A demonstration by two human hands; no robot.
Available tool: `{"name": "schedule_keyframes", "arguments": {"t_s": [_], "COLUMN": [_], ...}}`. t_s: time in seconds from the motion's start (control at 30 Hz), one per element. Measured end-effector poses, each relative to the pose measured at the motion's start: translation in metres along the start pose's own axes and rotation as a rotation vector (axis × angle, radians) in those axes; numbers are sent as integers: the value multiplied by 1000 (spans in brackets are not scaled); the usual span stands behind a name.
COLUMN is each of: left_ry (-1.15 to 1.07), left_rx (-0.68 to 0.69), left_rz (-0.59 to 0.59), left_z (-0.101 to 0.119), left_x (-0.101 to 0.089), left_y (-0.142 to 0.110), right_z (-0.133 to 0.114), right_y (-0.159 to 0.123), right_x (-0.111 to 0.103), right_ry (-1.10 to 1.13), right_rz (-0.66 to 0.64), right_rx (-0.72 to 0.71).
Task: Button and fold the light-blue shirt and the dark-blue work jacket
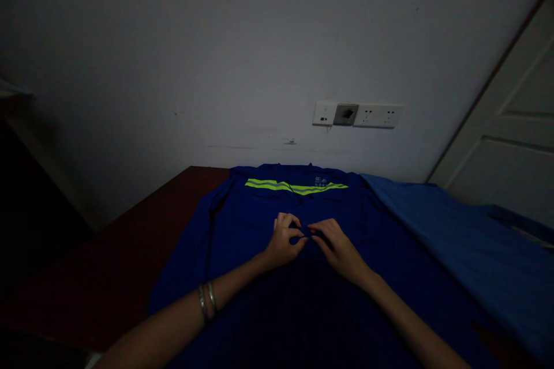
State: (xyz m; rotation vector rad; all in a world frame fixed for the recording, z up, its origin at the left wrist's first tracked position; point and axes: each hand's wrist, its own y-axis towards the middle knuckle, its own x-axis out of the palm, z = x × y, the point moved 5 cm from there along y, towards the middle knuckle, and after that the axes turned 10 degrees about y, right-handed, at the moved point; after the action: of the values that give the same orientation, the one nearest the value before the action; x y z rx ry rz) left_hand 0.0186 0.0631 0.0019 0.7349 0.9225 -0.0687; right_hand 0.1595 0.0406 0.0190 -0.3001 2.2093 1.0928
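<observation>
A dark blue work jacket (251,222) lies spread front up, with its collar toward the wall. Across its chest runs a yellow-green reflective stripe (268,185), and a small pale print (321,181) sits above the stripe's right part. At the middle of the jacket's front, my left hand (283,241) is closed in a pinch on the cloth. My right hand (340,248) pinches the cloth just beside it, fingertips almost touching the left ones. Whether a button or zip is between the fingers is too dark to tell. Two silvery bangles (206,301) circle my left wrist.
The jacket rests on a dark red-brown tabletop (173,207) against a grey-white wall (242,57). A lighter blue cloth (450,242) lies at the right. Wall sockets (358,115) are above the table, and a panelled door (515,121) stands at the right.
</observation>
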Motion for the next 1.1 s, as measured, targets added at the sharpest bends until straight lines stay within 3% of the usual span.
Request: {"name": "schedule_keyframes", "arguments": {"t_s": [0.33, 0.77, 0.87, 1.1], "left_ry": [35, 60, 43, 5], "left_rx": [43, -3, -1, 14], "left_rz": [-2, 18, 30, 55], "left_z": [2, 1, 1, 0], "left_x": [3, 1, 0, -2], "left_y": [1, 2, 1, 0], "right_z": [3, -10, -7, 9], "right_y": [0, 3, 1, -3], "right_x": [5, 7, 6, -1], "right_ry": [-142, -386, -325, 108], "right_rz": [-14, -13, 11, 113], "right_rx": [-44, -112, -100, 60]}}
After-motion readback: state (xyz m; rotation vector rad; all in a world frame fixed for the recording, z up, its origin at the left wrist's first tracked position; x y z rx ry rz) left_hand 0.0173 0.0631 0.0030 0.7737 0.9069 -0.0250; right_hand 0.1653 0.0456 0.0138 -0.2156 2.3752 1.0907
